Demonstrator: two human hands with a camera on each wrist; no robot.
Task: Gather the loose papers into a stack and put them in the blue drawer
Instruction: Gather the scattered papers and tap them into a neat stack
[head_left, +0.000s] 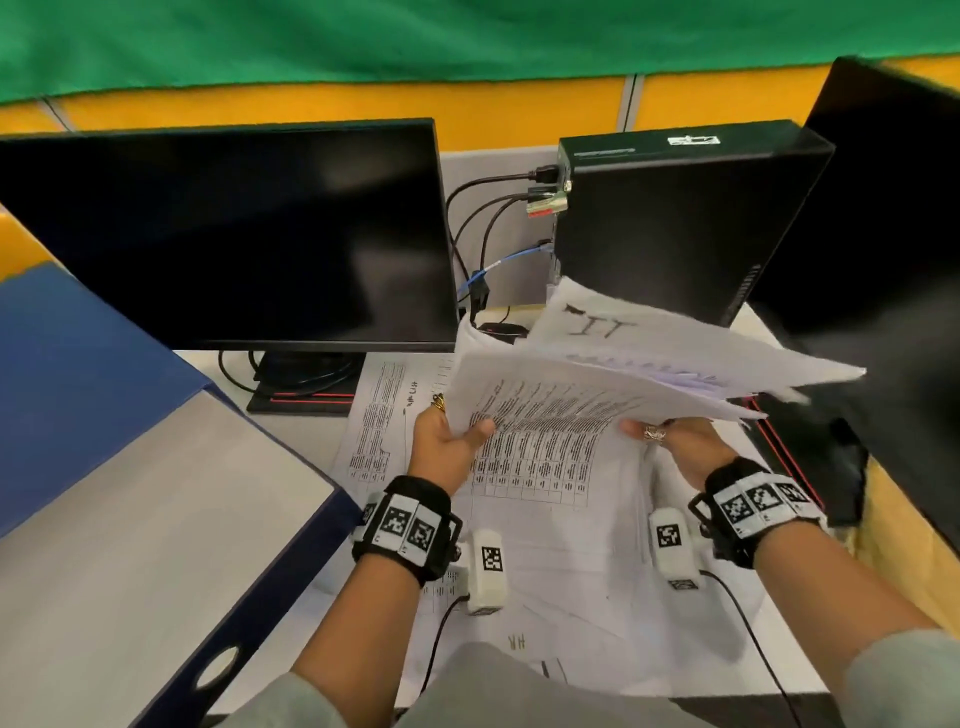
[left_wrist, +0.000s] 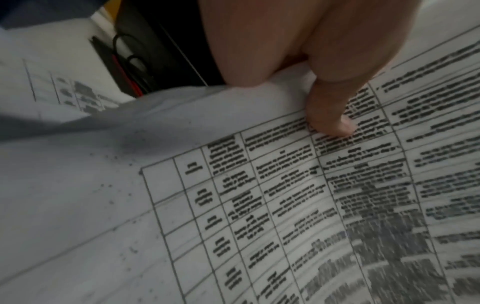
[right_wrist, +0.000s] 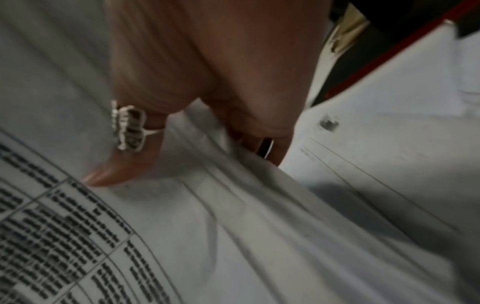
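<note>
Fingers of the left hand (head_left: 448, 444) and right hand (head_left: 675, 441) pinch the papers (head_left: 597, 374), lifted mid-bench (more sheets (head_left: 571, 561) lie below). Uneven pages could slip before reaching the drawer (head_left: 130, 493).

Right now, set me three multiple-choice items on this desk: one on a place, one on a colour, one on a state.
1. Where is the blue drawer?
A. left of the monitor
B. on the computer case
C. behind the monitor

2. What colour is the stripe on the monitor base?
A. green
B. red
C. white

3. How is the stack of papers held?
A. lying flat, untouched
B. by the left hand only
C. by both hands, lifted

Answers: 1 A, it sits at the desk's left side. 2 B, a red line edges the base. 3 C, left hand and right hand pinch its near edge.
</note>
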